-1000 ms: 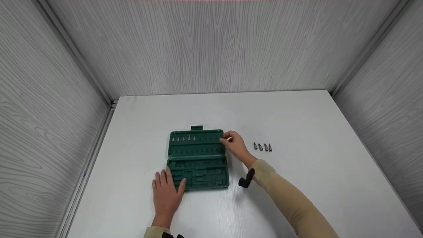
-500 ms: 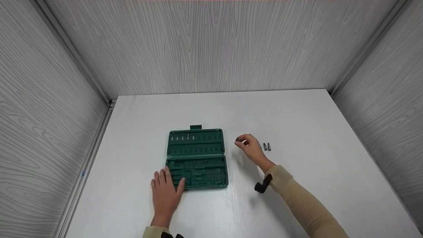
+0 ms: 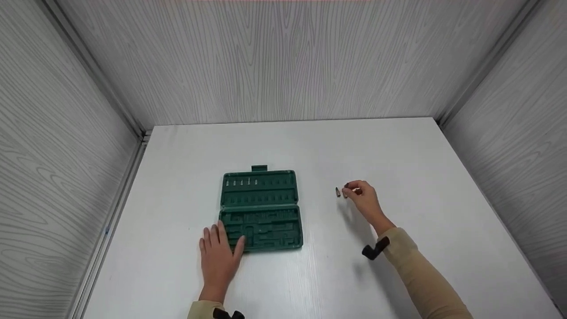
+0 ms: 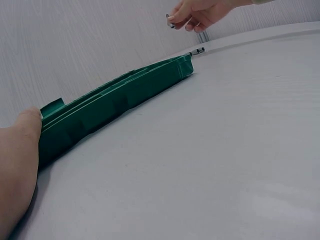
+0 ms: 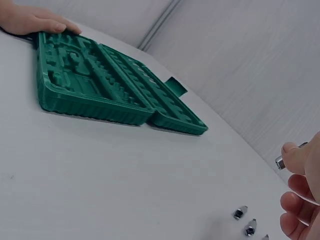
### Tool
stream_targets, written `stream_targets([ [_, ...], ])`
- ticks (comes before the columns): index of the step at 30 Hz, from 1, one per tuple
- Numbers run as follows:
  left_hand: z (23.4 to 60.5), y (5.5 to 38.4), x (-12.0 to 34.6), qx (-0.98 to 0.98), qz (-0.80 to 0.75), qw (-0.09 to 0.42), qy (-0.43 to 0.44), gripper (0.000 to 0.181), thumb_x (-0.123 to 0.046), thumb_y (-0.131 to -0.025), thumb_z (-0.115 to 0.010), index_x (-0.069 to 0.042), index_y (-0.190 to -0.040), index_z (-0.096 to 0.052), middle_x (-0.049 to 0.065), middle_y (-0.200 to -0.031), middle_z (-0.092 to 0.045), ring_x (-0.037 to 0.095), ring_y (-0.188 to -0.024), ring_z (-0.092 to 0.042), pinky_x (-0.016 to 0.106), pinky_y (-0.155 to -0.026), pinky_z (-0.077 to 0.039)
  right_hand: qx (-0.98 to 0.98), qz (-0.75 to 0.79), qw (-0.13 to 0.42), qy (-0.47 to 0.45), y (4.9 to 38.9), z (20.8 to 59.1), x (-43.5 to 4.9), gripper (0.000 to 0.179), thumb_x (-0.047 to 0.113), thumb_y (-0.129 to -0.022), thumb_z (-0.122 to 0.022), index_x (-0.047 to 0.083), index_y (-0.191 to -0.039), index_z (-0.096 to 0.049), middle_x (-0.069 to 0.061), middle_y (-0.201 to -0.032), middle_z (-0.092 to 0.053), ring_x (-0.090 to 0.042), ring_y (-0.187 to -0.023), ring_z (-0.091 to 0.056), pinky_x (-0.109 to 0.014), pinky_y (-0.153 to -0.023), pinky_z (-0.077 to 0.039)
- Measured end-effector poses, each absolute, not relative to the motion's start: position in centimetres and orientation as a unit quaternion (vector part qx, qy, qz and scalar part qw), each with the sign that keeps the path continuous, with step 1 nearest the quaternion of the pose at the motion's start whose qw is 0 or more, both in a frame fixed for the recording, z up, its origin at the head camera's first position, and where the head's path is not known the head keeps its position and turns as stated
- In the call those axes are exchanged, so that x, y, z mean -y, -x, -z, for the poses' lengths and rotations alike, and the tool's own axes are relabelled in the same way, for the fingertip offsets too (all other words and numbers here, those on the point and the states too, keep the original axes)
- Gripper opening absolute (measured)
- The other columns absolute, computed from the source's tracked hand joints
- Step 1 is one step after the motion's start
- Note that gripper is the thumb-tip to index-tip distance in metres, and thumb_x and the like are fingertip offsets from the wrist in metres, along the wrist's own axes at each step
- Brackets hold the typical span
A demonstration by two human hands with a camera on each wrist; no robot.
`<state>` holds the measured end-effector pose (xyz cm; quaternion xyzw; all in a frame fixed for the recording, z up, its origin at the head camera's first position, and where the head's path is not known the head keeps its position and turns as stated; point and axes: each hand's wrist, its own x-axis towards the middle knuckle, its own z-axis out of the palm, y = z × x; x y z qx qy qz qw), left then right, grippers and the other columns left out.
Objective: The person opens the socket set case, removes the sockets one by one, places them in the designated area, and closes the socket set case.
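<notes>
A green plastic bit case (image 3: 261,200) lies unfolded flat on the white table. My left hand (image 3: 219,261) rests on its near left corner, fingers straight, with the thumb over the near edge. My right hand (image 3: 364,201), to the right of the case, pinches a small metal screwdriver bit (image 5: 280,162) between thumb and forefinger, above the table. Loose bits lie beneath that hand; one bit (image 3: 337,192) shows just left of the fingertips, and others are partly hidden. In the right wrist view, another loose bit (image 5: 251,227) lies below the hand.
Several silver bits (image 3: 241,182) stand in the left part of the case's far row. The latch tab (image 3: 259,168) sticks out at the far edge. Pale wood-grain panels (image 3: 283,62) enclose the table at the back and both sides.
My right hand has moved right, from the case's right edge to over the loose bits, with the pinched bit. My left hand stays on the case. The head view has shifted slightly.
</notes>
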<state>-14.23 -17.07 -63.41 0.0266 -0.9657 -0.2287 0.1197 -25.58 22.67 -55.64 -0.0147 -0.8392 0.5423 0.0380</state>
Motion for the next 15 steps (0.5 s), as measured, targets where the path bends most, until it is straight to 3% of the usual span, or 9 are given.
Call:
stream_targets([
  [8, 63.4, 14.1, 17.1, 0.964, 0.229, 0.132, -0.022, 0.084, -0.059, -0.091, -0.042, 0.002, -0.146, -0.023, 0.027, -0.142, -0.031, 0.041, -0.136, -0.016, 0.053, -0.108, -0.011, 0.856, -0.510, 0.059, 0.055, 25.3, 56.0, -26.6, 0.025, 0.020, -0.087, -0.067, -0.002, -0.100, -0.064, -0.014, -0.106, -0.058, -0.018, -0.083, -0.049, -0.024, -0.064, -0.042],
  [15, 63.4, 14.0, 17.1, 0.965, 0.228, 0.131, -0.019, 0.084, -0.060, -0.091, -0.040, 0.002, -0.146, -0.022, 0.027, -0.142, -0.031, 0.041, -0.136, -0.016, 0.053, -0.108, -0.010, 0.887, -0.453, 0.035, 0.079, 25.7, 57.2, -28.5, 0.022, 0.016, -0.088, -0.065, -0.003, -0.100, -0.066, -0.016, -0.109, -0.054, -0.024, -0.091, -0.048, -0.031, -0.073, -0.041],
])
